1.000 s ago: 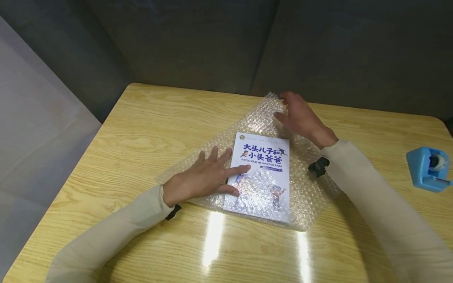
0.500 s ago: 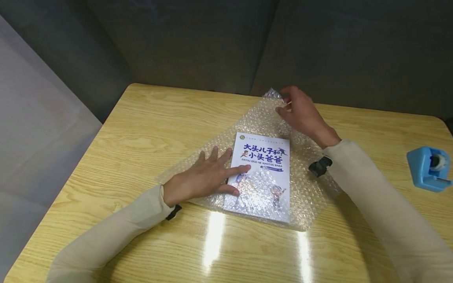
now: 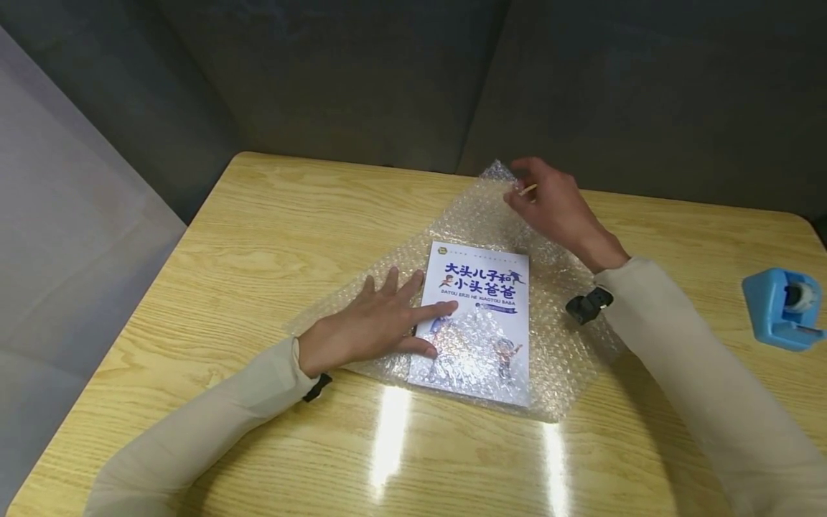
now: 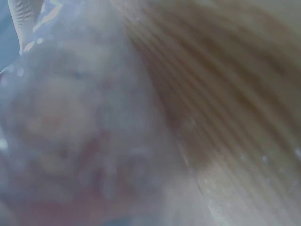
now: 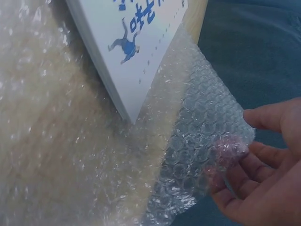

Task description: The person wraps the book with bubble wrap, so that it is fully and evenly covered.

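Lying on bubble wrap [image 3: 562,359], book [image 3: 478,319] is seen near middle of tabletop [image 3: 258,237], lower part overlaid by folded wrap. Left side of book is touched by left hand [image 3: 381,323], its fingers spread straight, nothing gripped. Far corner of wrap is pinched between thumb and fingers of right hand [image 3: 555,205]. Blue tape dispenser [image 3: 772,309] is placed well apart, at right. Left wrist view is blurred.

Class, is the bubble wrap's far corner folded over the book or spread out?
Spread out: the bubble wrap extends past the children's book, its far corner in the right hand, the title uncovered.
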The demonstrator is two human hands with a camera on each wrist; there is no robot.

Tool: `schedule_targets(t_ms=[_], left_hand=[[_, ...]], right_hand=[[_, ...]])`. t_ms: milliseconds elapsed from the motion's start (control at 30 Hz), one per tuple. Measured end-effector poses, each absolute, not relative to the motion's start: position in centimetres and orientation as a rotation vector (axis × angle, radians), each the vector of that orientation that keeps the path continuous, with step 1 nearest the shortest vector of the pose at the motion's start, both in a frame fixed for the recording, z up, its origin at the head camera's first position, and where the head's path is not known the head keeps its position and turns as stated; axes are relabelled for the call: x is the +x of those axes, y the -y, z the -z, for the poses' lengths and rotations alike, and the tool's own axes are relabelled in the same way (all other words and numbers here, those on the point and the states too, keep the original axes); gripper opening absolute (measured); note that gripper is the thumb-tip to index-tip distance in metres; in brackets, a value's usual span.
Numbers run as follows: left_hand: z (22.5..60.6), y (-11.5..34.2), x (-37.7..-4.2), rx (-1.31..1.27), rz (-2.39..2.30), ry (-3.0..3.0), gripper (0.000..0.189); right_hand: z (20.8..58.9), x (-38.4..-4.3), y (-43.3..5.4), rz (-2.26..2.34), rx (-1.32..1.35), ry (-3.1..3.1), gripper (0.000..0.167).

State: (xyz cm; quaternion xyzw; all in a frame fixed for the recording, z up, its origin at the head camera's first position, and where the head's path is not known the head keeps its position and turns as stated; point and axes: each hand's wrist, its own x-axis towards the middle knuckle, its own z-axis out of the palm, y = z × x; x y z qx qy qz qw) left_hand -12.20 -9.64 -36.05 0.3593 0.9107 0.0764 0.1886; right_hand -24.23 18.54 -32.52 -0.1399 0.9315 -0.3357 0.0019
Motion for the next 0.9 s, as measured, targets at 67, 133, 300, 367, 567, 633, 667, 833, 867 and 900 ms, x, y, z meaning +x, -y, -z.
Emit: schedule_targets(t_ms=[67, 133, 300, 367, 567, 633, 667, 833, 867, 900], left_hand=[[36.0, 9.6, -12.2, 1.005, -0.212, -2.559, 0.074], [36.0, 9.6, -12.2, 0.997, -0.212, -2.556, 0.074], [36.0, 9.5, -12.2, 0.984, -0.209, -2.539, 0.075], [36.0, 9.6, -12.2, 0.982, -0.206, -2.537, 0.075], [36.2, 9.5, -12.2, 0.984, -0.200, -2.541, 0.075], [36.2, 9.5, -12.2, 0.986, -0.197, -2.544, 0.075], [36.2, 9.5, -12.2, 0.987, -0.195, -2.545, 0.075], [36.3, 9.5, -12.2, 0.997, -0.192, -2.554, 0.074], [36.3, 9.6, -12.2, 1.000, -0.190, -2.557, 0.074], [36.2, 9.6, -12.3, 1.000, -0.188, -2.558, 0.074]], right_hand=[[32.5, -24.2, -18.6, 1.062, -0.476, -2.937, 0.046], [32.5, -24.1, -18.6, 1.067, -0.512, -2.947, 0.041], [32.5, -23.6, -18.4, 1.103, -0.569, -2.944, 0.028], [32.4, -23.3, -18.3, 1.119, -0.578, -2.942, 0.026], [32.4, -22.3, -18.0, 1.087, -0.709, -2.981, 0.021], [32.4, -22.0, -17.8, 1.065, -0.780, -2.999, 0.019], [32.4, -21.8, -17.8, 1.056, -0.809, -3.003, 0.018], [32.2, -20.5, -17.4, 1.012, -0.843, -2.992, 0.016], [32.1, -20.2, -17.3, 1.001, -0.839, -2.989, 0.017], [32.1, -19.9, -17.2, 0.984, -0.833, -2.990, 0.017]])
